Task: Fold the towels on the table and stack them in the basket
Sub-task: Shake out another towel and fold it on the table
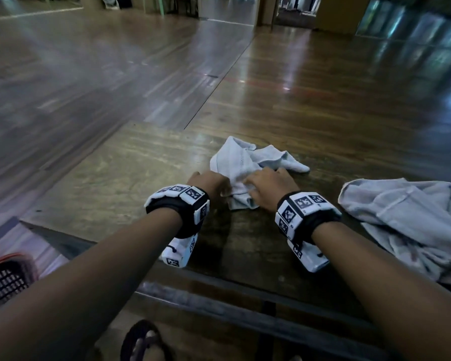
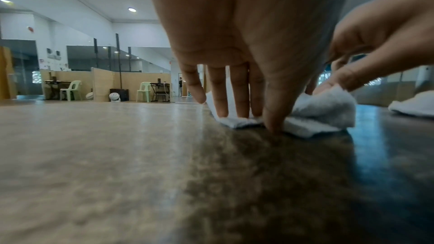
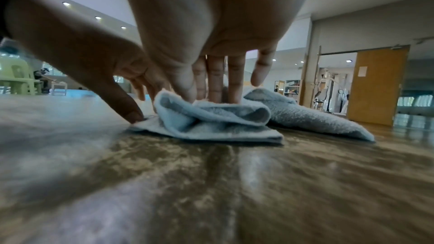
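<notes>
A small pale blue towel (image 1: 248,162) lies crumpled on the wooden table (image 1: 130,178), just beyond both hands. My left hand (image 1: 220,187) is at the towel's near left corner. In the left wrist view its thumb tip (image 2: 274,129) is down at the towel's edge (image 2: 305,118) and its fingers (image 2: 220,107) stand on the cloth behind, pinching that corner. My right hand (image 1: 255,185) pinches a raised fold of the towel (image 3: 211,116) between thumb and fingers (image 3: 234,84). The basket (image 1: 5,280), dark mesh with an orange rim, sits low at the left, off the table.
A heap of pale crumpled towels (image 1: 412,220) lies on the table's right side, close to my right forearm. The table's near edge (image 1: 206,306) runs under my forearms. A sandalled foot (image 1: 146,340) shows below. Wooden floor stretches beyond the table.
</notes>
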Tool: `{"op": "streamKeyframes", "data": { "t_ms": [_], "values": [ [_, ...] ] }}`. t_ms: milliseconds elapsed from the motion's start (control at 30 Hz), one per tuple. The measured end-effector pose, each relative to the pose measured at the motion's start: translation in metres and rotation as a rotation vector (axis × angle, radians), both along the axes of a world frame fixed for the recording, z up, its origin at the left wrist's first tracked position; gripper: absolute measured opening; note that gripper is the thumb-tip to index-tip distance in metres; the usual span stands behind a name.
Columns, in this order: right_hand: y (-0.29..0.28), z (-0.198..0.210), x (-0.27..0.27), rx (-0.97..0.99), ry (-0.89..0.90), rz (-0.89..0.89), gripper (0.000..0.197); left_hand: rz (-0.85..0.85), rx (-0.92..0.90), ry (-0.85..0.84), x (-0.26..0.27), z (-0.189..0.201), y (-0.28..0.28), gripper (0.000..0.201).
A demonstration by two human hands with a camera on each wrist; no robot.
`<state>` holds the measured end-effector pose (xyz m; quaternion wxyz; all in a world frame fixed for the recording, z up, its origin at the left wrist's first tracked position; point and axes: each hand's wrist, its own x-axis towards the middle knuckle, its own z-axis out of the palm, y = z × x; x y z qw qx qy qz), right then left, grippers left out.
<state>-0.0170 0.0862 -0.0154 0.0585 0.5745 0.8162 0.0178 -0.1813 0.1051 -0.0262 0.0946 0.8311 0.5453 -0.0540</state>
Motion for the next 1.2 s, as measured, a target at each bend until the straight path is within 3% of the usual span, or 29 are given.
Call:
{"op": "streamKeyframes", "data": {
  "t_ms": [200,400,700,933,1200],
  "values": [
    [0.012,-0.007,0.000,0.023,-0.004,-0.019,0.022,-0.040,0.112,0.043,0.005,-0.002,0.011,0.020],
    [-0.006,0.015,-0.004,0.118,0.009,-0.028,0.022,-0.078,0.301,-0.171,-0.003,0.039,-0.009,0.017],
    [-0.072,0.163,0.014,0.250,0.328,-0.116,0.014,-0.144,0.573,-0.239,-0.013,0.179,-0.066,0.023],
    [-0.138,0.282,0.019,0.420,0.605,-0.103,0.009,-0.111,0.633,-0.517,-0.007,0.293,-0.128,0.021],
    [-0.210,0.361,0.029,0.443,0.729,-0.009,0.004,-0.172,0.774,-0.634,-0.001,0.375,-0.183,0.007]
  ]
}}
